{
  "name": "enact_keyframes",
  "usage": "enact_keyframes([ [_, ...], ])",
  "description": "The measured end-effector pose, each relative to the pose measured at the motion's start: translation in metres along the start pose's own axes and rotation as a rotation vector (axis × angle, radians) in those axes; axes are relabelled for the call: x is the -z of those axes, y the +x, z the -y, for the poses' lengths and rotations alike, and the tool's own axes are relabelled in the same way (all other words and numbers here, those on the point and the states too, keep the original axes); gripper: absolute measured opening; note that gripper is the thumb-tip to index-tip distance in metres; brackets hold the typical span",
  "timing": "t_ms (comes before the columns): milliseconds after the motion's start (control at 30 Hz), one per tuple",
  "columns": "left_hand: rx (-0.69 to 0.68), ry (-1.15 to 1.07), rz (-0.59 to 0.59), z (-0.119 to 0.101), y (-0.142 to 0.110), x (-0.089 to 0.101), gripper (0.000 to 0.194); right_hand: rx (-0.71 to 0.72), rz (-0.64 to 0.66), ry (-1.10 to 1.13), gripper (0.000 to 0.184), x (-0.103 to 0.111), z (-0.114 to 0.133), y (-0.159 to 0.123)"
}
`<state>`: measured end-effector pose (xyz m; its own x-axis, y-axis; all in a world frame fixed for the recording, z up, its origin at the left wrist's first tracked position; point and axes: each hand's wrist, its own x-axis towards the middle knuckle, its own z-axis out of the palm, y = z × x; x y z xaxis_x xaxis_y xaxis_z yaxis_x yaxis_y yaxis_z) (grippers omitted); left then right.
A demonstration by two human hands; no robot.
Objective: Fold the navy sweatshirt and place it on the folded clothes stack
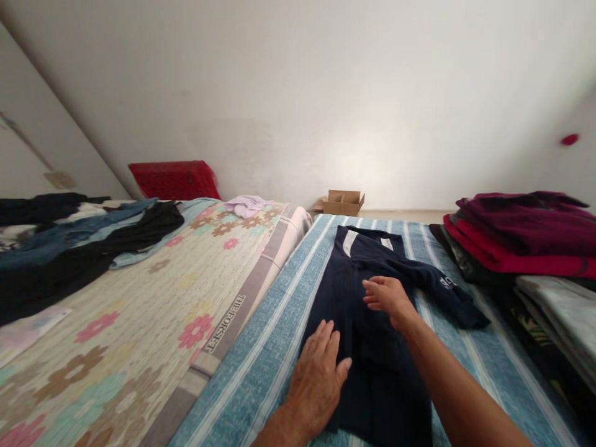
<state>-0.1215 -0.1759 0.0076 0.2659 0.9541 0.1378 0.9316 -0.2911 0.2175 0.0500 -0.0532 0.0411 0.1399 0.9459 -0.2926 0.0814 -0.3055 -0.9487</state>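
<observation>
A dark navy garment with long sleeves and white shoulder patches, like a jacket or sweatshirt, lies on the blue striped bedding. One sleeve, with a white print, stretches out to the right; another part is folded over the body. My left hand rests flat on the garment's left edge, fingers extended and thumb apart. Over its middle is my right hand, fingers loosely bent and apart, with nothing visible in them. Whether the right fingertips touch the cloth I cannot tell.
Folded clothes, with a maroon garment on top, are stacked at the right. Left is a floral bedspread bearing loose dark clothes and a lilac cloth. A cardboard box and a red case stand by the wall.
</observation>
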Motion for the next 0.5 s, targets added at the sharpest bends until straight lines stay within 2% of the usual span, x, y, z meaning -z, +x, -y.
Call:
enact_keyframes([
  [133,-0.015,0.014,0.08,0.0,-0.003,-0.001,0.051,-0.198,-0.012,-0.002,0.021,-0.033,0.006,0.045],
  [267,-0.024,0.031,0.138,0.003,-0.004,-0.004,0.057,-0.331,0.007,0.069,0.024,-0.045,0.002,0.071],
  [367,-0.01,0.038,0.153,0.005,-0.005,-0.006,0.058,-0.327,0.038,0.158,0.031,-0.05,-0.002,0.083],
  [500,0.034,0.034,0.149,0.006,-0.006,-0.006,0.058,-0.247,0.06,0.269,0.033,-0.056,-0.009,0.094],
])
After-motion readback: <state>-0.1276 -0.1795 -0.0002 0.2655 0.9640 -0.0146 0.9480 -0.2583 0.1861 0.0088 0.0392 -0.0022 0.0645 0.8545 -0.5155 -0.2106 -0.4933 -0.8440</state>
